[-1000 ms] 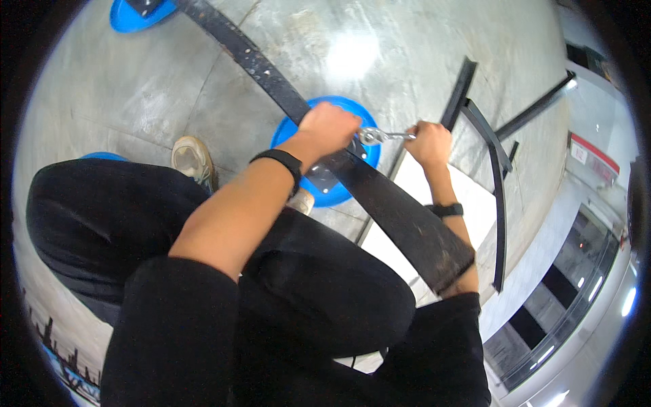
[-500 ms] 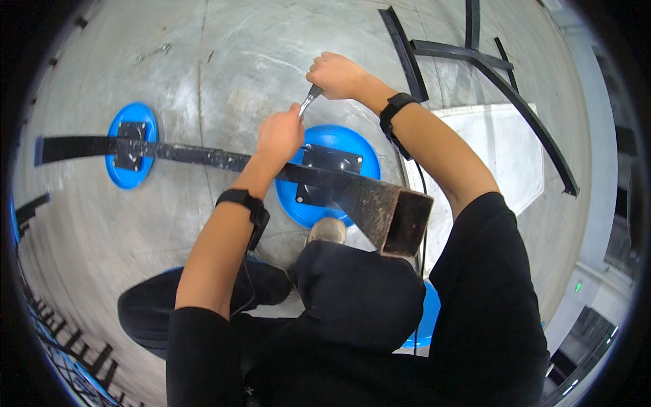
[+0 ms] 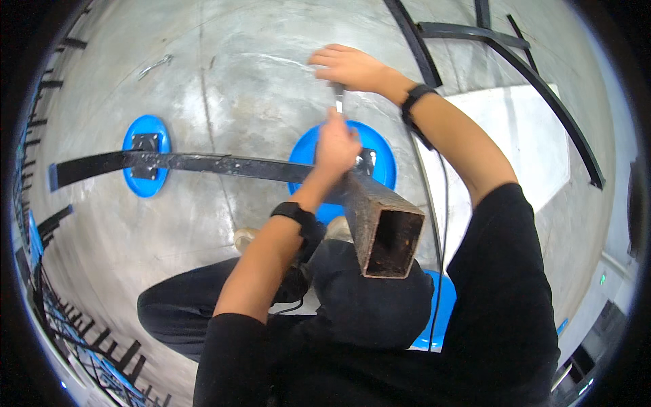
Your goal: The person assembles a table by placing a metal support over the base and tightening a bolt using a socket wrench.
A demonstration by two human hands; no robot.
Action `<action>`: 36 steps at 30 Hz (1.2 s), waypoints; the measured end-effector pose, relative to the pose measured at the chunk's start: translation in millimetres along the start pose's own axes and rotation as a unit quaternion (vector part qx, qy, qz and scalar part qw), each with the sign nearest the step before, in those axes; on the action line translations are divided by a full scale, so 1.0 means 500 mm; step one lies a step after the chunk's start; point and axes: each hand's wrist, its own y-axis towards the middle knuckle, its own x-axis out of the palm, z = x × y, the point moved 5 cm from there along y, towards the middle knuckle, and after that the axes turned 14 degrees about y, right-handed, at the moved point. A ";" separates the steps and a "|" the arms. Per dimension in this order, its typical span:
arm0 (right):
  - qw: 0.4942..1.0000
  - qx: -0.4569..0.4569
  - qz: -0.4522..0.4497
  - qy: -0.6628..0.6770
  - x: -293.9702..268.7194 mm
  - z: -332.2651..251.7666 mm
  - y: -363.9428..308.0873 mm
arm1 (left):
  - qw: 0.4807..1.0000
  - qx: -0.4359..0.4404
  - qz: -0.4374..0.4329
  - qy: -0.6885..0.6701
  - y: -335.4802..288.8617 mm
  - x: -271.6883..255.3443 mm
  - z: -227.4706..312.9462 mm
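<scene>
My left hand (image 3: pixel 338 146), blurred, is closed around the lower part of a wrench (image 3: pixel 339 103) with a shiny shaft and dark handle. It sits over a black bolted plate (image 3: pixel 367 161) on a round blue disc (image 3: pixel 384 152); the wrench's working end is hidden. My right hand (image 3: pixel 352 68) lies at the handle's upper end, its fingers stretched out over it and slightly apart. Below, a long black metal bar (image 3: pixel 237 166) joins a worn rectangular steel tube (image 3: pixel 369 210), whose hollow end points towards me above my knee.
A second blue disc (image 3: pixel 154 185) with a plate is under the bar's left part. Another wrench (image 3: pixel 156 66) lies on the concrete floor. Black metal bars (image 3: pixel 553 95) lie at upper right, partly over a white sheet (image 3: pixel 498 149). A blue disc (image 3: pixel 444 302) shows beside my knee.
My left hand has moved right and down, and the wrench is now nearly upright in view. My right hand's fingers have loosened from a fist and stretched out. The view has shifted slightly.
</scene>
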 end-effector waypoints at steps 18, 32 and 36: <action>0.993 0.078 -0.085 0.013 -0.038 -0.090 0.082 | 0.914 -0.156 -0.064 -0.368 -0.050 0.028 0.011; 0.976 0.040 -0.211 -0.023 -0.034 -0.031 0.108 | 0.958 -0.194 -0.102 -0.185 -0.005 -0.059 0.029; 0.985 0.032 -0.167 0.013 0.004 -0.033 0.111 | 0.970 -0.155 -0.109 -0.156 -0.005 -0.062 0.010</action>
